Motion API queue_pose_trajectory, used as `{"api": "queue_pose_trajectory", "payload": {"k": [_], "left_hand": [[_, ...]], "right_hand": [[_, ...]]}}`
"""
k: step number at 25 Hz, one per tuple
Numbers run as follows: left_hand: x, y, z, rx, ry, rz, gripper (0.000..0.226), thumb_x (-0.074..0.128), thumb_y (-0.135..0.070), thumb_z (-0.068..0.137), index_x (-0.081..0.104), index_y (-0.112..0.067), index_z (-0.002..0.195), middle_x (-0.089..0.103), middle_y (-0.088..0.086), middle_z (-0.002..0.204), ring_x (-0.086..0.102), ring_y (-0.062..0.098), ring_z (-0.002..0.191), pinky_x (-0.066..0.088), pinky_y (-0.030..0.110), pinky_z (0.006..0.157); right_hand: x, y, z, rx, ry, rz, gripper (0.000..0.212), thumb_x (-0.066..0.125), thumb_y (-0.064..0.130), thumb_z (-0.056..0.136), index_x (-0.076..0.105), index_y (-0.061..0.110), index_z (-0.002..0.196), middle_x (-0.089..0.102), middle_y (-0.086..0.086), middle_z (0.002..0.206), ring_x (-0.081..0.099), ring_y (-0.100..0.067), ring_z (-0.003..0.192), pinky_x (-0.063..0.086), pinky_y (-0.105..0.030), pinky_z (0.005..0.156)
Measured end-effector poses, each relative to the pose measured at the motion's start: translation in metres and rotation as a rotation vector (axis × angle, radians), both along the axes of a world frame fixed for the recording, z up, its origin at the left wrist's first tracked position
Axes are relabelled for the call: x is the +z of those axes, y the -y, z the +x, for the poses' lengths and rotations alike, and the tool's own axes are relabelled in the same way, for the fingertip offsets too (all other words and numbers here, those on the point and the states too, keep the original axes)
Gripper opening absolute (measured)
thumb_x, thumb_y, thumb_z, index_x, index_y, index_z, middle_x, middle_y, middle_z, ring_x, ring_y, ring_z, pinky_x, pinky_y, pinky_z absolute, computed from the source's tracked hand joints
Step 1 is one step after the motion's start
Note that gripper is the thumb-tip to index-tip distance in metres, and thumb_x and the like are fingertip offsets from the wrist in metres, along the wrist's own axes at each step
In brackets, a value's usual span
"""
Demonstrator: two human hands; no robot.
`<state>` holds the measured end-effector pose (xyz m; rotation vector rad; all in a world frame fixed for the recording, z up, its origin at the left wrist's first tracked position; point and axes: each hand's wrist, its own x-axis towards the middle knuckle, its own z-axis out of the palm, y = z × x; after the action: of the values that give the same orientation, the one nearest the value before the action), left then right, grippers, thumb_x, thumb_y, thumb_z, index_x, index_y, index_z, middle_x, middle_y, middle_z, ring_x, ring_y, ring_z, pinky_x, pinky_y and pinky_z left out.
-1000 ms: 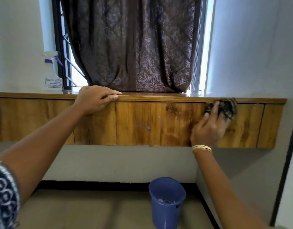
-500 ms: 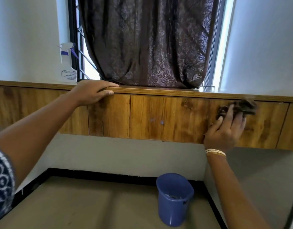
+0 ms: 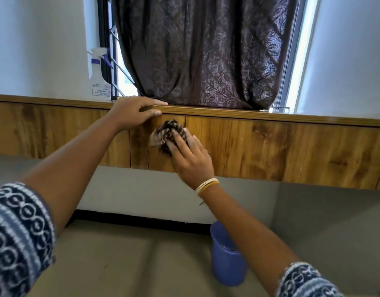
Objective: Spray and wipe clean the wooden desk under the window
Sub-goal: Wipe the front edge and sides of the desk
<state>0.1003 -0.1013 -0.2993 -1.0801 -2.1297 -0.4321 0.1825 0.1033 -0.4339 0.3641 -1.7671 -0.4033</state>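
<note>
Surface: the wooden desk [image 3: 270,144] runs wall to wall under the window, seen from below its top edge; only the front panels show, the top is hidden.
Cloth: a dark patterned rag [image 3: 166,133] lies flat against the front panel, left of centre, just below the top edge.
Right hand [image 3: 190,155]: fingers straight and spread, pressing the rag to the wood; no curled grip.
Left hand [image 3: 131,112]: fingers draped over the top edge, thumb on the front face, bracing just above the rag.
Spray bottle [image 3: 99,76]: standing on the far left of the top, against the window frame, untouched.
Progress: judged as mid-wipe on the front face; whether the top is clean cannot be told.
Left to do: probably the panels further left.
Room: open panel either side; the bracing hand crowds the rag from above, and a blue bucket [image 3: 226,260] stands on the floor below.
</note>
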Motion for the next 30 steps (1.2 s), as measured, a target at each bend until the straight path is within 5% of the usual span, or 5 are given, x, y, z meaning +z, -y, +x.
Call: {"api": "queue_pose_trajectory", "payload": {"k": [3,10,16,25,30], "left_hand": [[-0.002,0.020,-0.010,0.027,0.014,-0.011,0.040,0.049,-0.042,0.097,0.050,-0.041,0.137,0.063,0.000,0.131,0.056,0.023,0.121,0.040,0.040,0.097],[-0.006,0.028,-0.016,0.006,-0.031,0.027,0.041,0.046,-0.046,0.094,0.054,-0.040,0.134,0.067,-0.002,0.124,0.058,0.021,0.116,0.038,0.034,0.088],[0.003,0.038,-0.020,-0.040,0.099,-0.032,0.039,0.050,-0.035,0.099,0.048,-0.042,0.137,0.058,-0.003,0.137,0.050,0.019,0.127,0.037,0.041,0.102],[-0.001,0.061,-0.026,0.054,-0.034,-0.068,0.041,0.039,-0.037,0.099,0.049,-0.034,0.139,0.060,0.002,0.134,0.053,0.025,0.123,0.038,0.041,0.095],[0.000,0.062,-0.031,0.018,0.020,-0.021,0.041,0.044,-0.040,0.093,0.054,-0.035,0.133,0.067,0.006,0.121,0.058,0.028,0.113,0.035,0.034,0.085]], "right_hand": [[0.013,-0.065,0.031,-0.057,-0.078,-0.032,0.030,0.056,0.015,0.097,0.066,0.011,0.124,0.054,-0.015,0.141,0.046,-0.040,0.133,0.040,-0.050,0.108],[0.006,-0.097,0.050,-0.217,-0.542,-1.154,0.046,0.038,0.025,0.103,0.041,0.016,0.148,0.044,-0.016,0.148,0.038,-0.042,0.136,0.034,-0.048,0.112],[0.023,0.030,-0.019,-0.113,-0.294,-0.606,0.044,0.054,0.017,0.095,0.055,0.013,0.139,0.049,-0.017,0.145,0.051,-0.042,0.126,0.047,-0.049,0.097],[0.053,0.027,-0.037,0.006,0.253,0.778,0.043,0.053,0.019,0.094,0.055,0.018,0.136,0.047,-0.014,0.147,0.045,-0.038,0.134,0.033,-0.052,0.111],[0.089,0.017,-0.027,0.018,-0.005,0.360,0.038,0.044,0.020,0.099,0.058,0.017,0.134,0.048,-0.012,0.147,0.041,-0.037,0.138,0.034,-0.050,0.113]]}}
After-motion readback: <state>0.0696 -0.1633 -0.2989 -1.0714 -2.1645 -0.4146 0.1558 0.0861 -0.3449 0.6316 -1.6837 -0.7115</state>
